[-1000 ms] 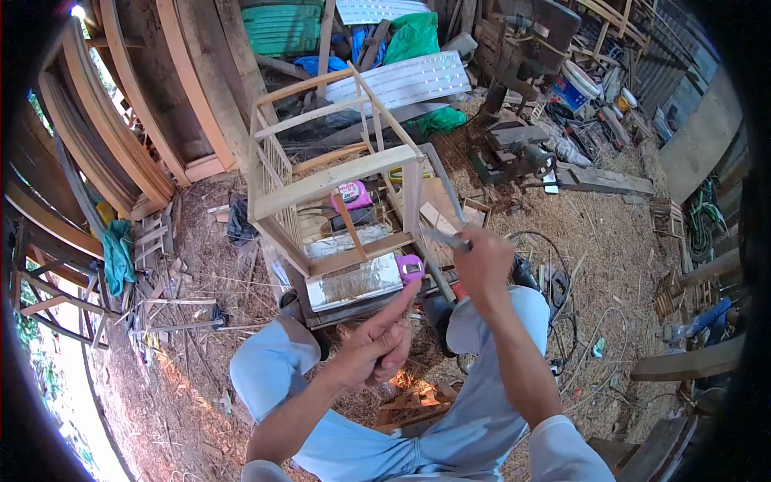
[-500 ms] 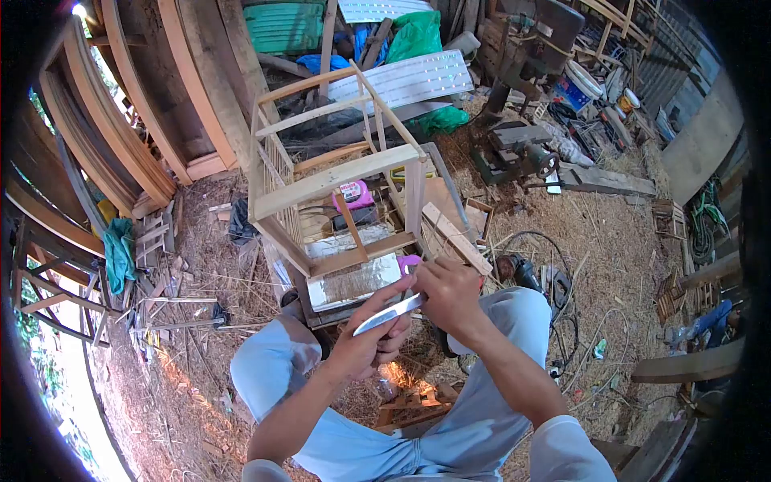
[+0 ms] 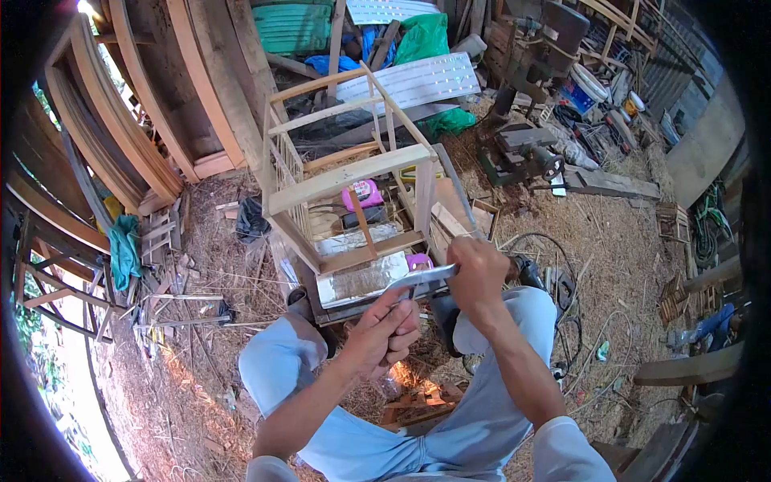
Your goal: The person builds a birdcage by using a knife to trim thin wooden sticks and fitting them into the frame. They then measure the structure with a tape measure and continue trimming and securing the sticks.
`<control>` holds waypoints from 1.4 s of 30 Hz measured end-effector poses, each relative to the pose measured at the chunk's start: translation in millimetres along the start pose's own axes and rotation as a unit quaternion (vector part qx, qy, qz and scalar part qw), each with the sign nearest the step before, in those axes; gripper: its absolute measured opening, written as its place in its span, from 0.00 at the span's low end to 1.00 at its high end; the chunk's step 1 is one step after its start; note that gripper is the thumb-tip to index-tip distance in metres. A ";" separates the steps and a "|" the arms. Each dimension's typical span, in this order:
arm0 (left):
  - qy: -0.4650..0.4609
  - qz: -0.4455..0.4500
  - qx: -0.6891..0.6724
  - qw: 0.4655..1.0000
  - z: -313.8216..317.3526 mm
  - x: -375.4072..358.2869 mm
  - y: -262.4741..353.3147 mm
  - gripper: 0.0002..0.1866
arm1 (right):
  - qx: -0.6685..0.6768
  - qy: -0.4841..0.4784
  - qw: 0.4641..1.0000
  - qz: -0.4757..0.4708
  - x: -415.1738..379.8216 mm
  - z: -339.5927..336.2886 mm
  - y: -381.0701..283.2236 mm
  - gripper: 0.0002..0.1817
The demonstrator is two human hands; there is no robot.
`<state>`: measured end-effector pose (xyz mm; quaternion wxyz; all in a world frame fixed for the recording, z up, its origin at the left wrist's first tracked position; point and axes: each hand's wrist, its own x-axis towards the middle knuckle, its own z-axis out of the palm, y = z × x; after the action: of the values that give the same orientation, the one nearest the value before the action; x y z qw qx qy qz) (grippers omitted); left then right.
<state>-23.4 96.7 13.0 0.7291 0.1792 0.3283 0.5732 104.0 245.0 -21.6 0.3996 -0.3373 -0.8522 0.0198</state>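
A knife with a pale metal blade is in my right hand, whose fingers are wrapped round its handle. The blade points left, just above my left hand. My left hand is closed, and a short, thin dark tip shows above its fingers near the blade. What that piece is I cannot make out. Beyond both hands a wooden frame with slatted sides stands on a low work table.
On the table inside the frame lies a pink tape measure. A power tool with a cable rests on the shavings to the right. A metal machine stands farther back. Curved timbers lean at the left.
My right hand has moved a little right and up with the knife. The blade has gone from slanting across my left hand to nearly level above it. The view has shifted slightly.
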 end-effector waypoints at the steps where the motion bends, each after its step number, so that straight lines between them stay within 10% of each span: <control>1: -0.011 0.004 0.012 1.000 0.0 -0.9 -0.3 0.29 | -0.026 0.010 0.998 0.055 2.0 3.0 9.8 0.07; 4: -0.048 -0.028 0.011 0.998 -3.6 -4.4 -8.3 0.28 | -0.069 0.002 0.987 0.148 13.1 -5.9 19.6 0.05; 16: -0.030 -0.010 0.066 0.997 -17.9 5.4 -7.7 0.34 | 0.080 -0.035 0.993 -0.074 -8.6 9.0 -20.9 0.09; 28: -0.066 -0.053 0.050 0.995 -6.1 -1.3 -22.0 0.30 | -0.076 -0.015 0.982 0.172 19.4 -9.2 30.4 0.02; 42: -0.002 -0.043 0.019 0.999 -12.9 3.0 -6.5 0.32 | 0.095 -0.044 0.994 -0.041 -9.5 7.6 -12.7 0.11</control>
<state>-27.2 96.2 -1.2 0.7501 0.1802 0.3453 0.5345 95.9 231.4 -29.3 0.3924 -0.2613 -0.8763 0.0992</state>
